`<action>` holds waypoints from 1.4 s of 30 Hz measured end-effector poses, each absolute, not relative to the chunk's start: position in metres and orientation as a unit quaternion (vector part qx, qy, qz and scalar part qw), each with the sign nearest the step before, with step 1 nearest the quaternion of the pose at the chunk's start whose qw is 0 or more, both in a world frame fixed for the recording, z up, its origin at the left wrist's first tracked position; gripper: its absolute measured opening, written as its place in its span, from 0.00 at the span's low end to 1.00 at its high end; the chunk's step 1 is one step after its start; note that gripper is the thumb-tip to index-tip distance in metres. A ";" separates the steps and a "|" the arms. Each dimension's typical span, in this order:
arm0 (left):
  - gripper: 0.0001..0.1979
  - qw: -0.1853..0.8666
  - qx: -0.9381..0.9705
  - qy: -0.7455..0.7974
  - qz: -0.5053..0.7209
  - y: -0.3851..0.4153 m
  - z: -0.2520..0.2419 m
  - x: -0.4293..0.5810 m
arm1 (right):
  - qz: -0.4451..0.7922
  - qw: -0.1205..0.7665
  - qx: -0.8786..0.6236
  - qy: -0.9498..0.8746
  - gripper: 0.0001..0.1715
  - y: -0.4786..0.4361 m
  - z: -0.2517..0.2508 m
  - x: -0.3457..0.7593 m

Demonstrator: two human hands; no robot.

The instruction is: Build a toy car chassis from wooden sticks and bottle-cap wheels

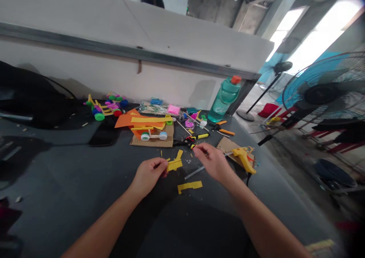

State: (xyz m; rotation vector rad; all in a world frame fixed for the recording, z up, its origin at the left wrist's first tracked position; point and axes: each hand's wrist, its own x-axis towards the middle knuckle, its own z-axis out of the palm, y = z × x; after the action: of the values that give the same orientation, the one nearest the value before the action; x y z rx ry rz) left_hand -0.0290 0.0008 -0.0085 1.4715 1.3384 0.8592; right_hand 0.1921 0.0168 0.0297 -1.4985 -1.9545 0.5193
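Note:
My left hand (151,173) pinches a yellow cut-out piece (174,164) between thumb and fingers, low over the dark table. To its right, my right hand (210,160) is closed, fingertips together near a small yellow bit (192,146); whether it grips that bit is not clear. A second yellow strip (189,186) lies flat on the table below the hands. Between the hands a translucent glue stick (194,172) rests on the surface. Beyond them, a small wheeled frame (154,136) stands on cardboard (137,140) beside orange sheets (123,120).
A yellow glue gun (244,160) lies right of my right hand. Behind are a knife (201,136), orange-handled pliers (227,131), a green bottle (225,100) and colourful wheeled models (107,108). A phone (104,133) lies left; a fan (322,94) stands right.

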 end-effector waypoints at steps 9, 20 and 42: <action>0.15 0.470 0.556 0.566 0.386 0.005 -0.011 -0.033 | -0.071 -0.082 -0.834 -0.540 0.30 0.026 0.034 0.312; 0.14 0.468 0.565 0.561 0.383 0.006 -0.019 -0.033 | -0.039 -0.079 -0.825 -0.558 0.22 0.017 -0.001 0.339; 0.15 0.427 0.591 0.561 0.391 0.005 -0.022 -0.034 | 0.240 0.459 -0.602 -0.608 0.17 0.012 0.031 0.230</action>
State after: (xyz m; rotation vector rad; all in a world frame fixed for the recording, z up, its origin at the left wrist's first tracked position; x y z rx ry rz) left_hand -0.0344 0.0052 -0.0219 1.4775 1.4020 0.9771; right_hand 0.2295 0.0119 0.0308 -1.4820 -1.4967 0.5919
